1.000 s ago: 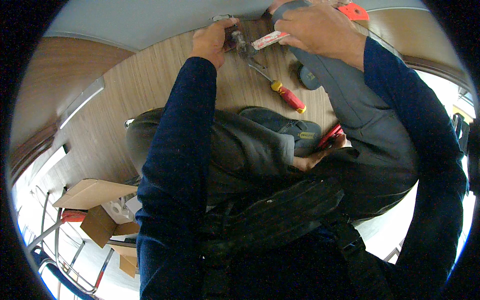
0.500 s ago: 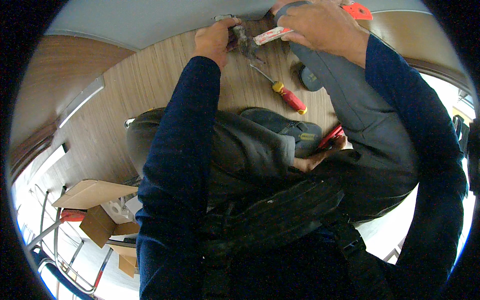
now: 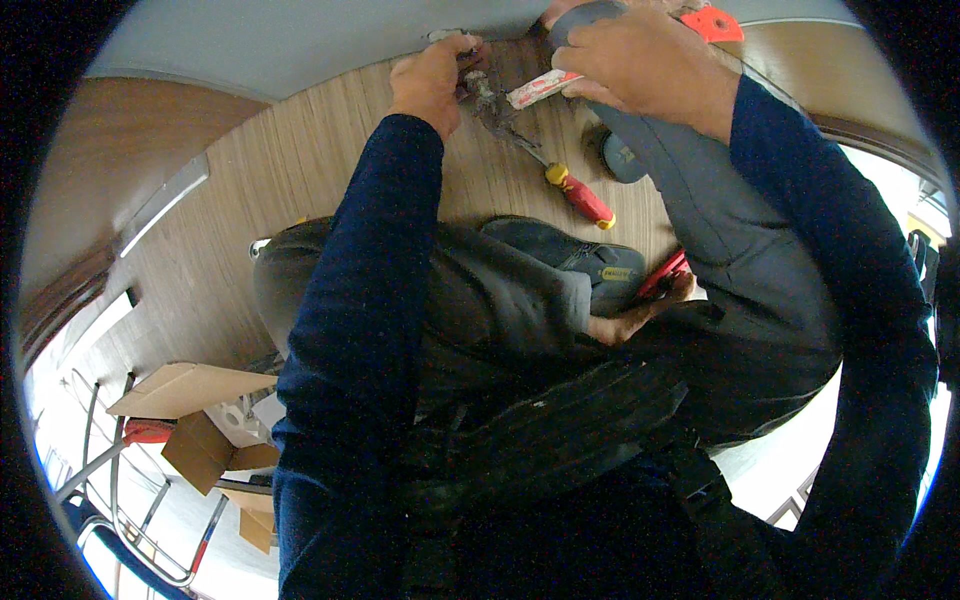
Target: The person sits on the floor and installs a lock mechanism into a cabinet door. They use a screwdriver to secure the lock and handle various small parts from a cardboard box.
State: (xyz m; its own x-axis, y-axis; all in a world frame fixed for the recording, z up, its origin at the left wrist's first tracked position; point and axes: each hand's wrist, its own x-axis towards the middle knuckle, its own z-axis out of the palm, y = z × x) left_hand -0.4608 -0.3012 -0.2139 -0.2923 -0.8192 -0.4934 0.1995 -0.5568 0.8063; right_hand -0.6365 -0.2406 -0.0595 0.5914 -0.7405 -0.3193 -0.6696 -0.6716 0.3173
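Note:
Up by the grey panel, my left hand (image 3: 428,82) is closed with its fingers curled at a small pale metal piece (image 3: 447,37) at the panel's lower edge; what the fingertips hold is hidden. Beside them is a tangled clump of grey fluff (image 3: 482,92), trailing toward the screwdriver's shaft. My right hand (image 3: 645,65) grips a flat red-and-white stick-like tool (image 3: 542,88) with a scuffed end pointing at the clump. Past that hand shows an orange-red piece (image 3: 714,23); whether it belongs to the same tool I cannot tell. A red-and-yellow screwdriver (image 3: 582,197) lies on the wood-look floor.
The grey panel (image 3: 300,45) rises just beyond my hands. My dark shoe (image 3: 575,255) and bent legs are close below, with a red object (image 3: 665,272) by the ankle. At lower left are an open cardboard box (image 3: 195,388) and a metal-tube frame (image 3: 115,480).
The grey fluff has shifted down from my left fingers and now reaches the screwdriver's shaft. My left fingers have moved slightly; the right hand has turned a little, still gripping the tool.

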